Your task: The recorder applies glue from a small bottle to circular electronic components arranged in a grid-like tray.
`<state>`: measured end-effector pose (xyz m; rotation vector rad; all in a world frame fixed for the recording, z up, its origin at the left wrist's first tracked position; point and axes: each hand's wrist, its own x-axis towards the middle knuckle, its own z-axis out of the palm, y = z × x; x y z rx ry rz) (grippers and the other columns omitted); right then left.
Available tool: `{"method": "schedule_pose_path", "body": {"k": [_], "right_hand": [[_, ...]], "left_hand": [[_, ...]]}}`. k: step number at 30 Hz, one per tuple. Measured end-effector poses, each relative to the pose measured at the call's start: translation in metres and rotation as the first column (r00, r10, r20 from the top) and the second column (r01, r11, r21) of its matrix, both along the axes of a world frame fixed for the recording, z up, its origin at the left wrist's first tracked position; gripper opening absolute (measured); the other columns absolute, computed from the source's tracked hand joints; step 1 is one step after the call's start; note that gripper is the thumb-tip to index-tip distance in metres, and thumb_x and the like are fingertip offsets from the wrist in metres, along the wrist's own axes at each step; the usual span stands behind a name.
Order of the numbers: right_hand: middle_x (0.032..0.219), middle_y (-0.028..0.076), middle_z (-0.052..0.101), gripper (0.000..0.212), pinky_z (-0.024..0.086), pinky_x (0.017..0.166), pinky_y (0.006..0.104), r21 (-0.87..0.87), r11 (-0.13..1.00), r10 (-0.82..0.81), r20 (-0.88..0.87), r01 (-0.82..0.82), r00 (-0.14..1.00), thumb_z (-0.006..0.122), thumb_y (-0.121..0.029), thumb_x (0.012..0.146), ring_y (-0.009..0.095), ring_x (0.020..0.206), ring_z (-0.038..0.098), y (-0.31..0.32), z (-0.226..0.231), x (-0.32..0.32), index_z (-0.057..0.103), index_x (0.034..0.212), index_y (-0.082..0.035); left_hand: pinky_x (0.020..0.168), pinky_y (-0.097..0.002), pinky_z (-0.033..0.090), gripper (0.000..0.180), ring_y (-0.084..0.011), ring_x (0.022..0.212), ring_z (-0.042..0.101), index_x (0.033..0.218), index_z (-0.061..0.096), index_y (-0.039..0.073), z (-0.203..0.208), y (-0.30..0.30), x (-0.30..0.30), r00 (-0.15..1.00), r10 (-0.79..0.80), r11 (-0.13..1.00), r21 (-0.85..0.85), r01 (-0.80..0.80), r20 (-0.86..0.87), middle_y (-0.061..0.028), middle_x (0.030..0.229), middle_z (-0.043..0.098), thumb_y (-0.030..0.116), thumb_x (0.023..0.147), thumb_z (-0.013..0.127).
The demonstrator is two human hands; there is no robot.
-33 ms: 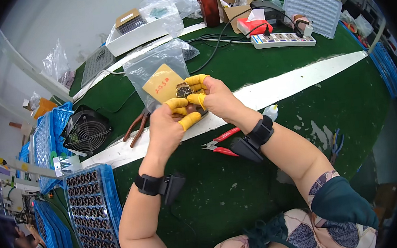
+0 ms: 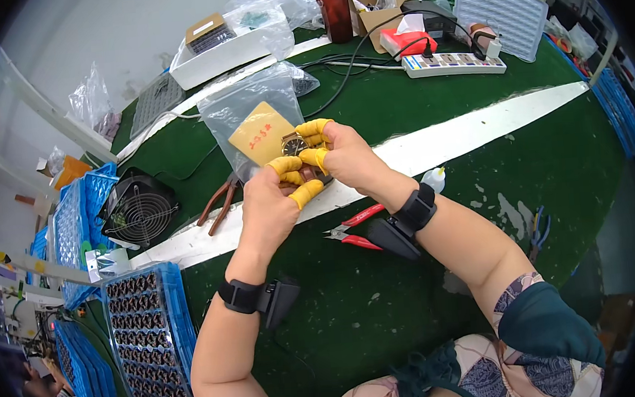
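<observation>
Bare desk (image 2: pixel 364 314) opens at six o'clock; at eight, a blue tray (image 2: pixel 180 314) of dark parts (image 2: pixel 142 324) is cut off below. Near centre, toward twelve, the right hand (image 2: pixel 353 162) pinches a gold wristwatch (image 2: pixel 294 145); the left hand (image 2: pixel 266 208) grips a brown piece (image 2: pixel 307 173), mostly hidden. At eleven, a white box (image 2: pixel 241 61) holds a brown carton (image 2: pixel 207 29).

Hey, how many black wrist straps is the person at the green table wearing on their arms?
2. One black strap is around the wrist of the left hand; the second black strap is around the wrist of the right hand. Both are in plain view.
</observation>
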<state>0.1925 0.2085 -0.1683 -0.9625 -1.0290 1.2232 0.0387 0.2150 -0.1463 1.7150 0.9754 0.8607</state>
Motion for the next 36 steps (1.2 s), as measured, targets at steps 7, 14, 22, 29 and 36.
{"method": "schedule_pose_path", "body": {"k": [7, 14, 22, 29, 36], "right_hand": [[0.09, 0.016, 0.063, 0.027, 0.049, 0.07, 0.032, 0.099, 0.989, -0.151, 0.657, 0.114, 0.738, 0.059, -0.002, 0.073, 0.024, 0.082, 0.062, 0.021, 0.004, -0.007, 0.058, 0.099, 0.002], [0.088, 0.014, 0.062, 0.024, 0.049, 0.07, 0.03, 0.268, 0.961, -0.238, 0.688, 0.065, 0.686, 0.062, -0.001, 0.073, 0.023, 0.08, 0.062, 0.027, -0.008, -0.012, 0.058, 0.097, 0.002], [0.088, 0.011, 0.062, 0.025, 0.048, 0.069, 0.0261, 0.172, 0.984, -0.146, 0.59, 0.053, 0.794, 0.061, 0.002, 0.074, 0.016, 0.079, 0.061, 0.038, -0.016, -0.012, 0.055, 0.099, 0.002], [0.088, 0.009, 0.061, 0.027, 0.049, 0.066, 0.0258, -0.063, 0.997, 0.053, 0.331, -0.034, 0.942, 0.06, 0.003, 0.075, 0.014, 0.079, 0.06, 0.04, -0.012, -0.018, 0.053, 0.101, 0.003], [0.084, 0.02, 0.06, 0.025, 0.048, 0.067, 0.0372, 0.172, 0.985, -0.146, 0.83, 0.002, 0.538, 0.062, -0.007, 0.071, 0.034, 0.078, 0.059, 0.032, 0.003, -0.035, 0.054, 0.093, 0.002]], "left_hand": [[0.066, -0.0295, 0.048, 0.025, -0.0206, 0.073, 0.061, 0.094, 0.064, 0.002, -0.002, 0.006, -0.003, 0.946, 0.063, 0.986, 0.165, -0.01, -0.319, -0.0105, 0.08, 0.063, 0.013, 0.072, 0.069], [0.069, -0.0371, 0.046, 0.026, -0.0278, 0.077, 0.059, 0.092, 0.067, 0.008, 0.013, 0.011, -0.011, 0.782, 0.165, 0.951, 0.306, 0.034, -0.601, -0.0117, 0.082, 0.061, 0.022, 0.07, 0.07], [0.068, -0.0375, 0.046, 0.02, -0.027, 0.077, 0.058, 0.086, 0.068, 0.011, 0.019, 0.016, -0.015, 0.689, 0.231, 0.907, 0.409, 0.104, -0.687, -0.0105, 0.079, 0.06, 0.018, 0.067, 0.069], [0.068, -0.0376, 0.046, 0.019, -0.0269, 0.077, 0.058, 0.083, 0.069, 0.011, 0.029, 0.016, -0.024, 0.587, 0.206, 0.872, 0.419, 0.254, -0.783, -0.0099, 0.077, 0.06, 0.015, 0.065, 0.068], [0.065, -0.0362, 0.046, 0.016, -0.0283, 0.072, 0.059, 0.079, 0.067, 0.005, 0.016, 0.022, -0.03, 0.678, 0.12, 0.918, 0.34, 0.201, -0.725, -0.0127, 0.074, 0.061, 0.008, 0.063, 0.069]]}}
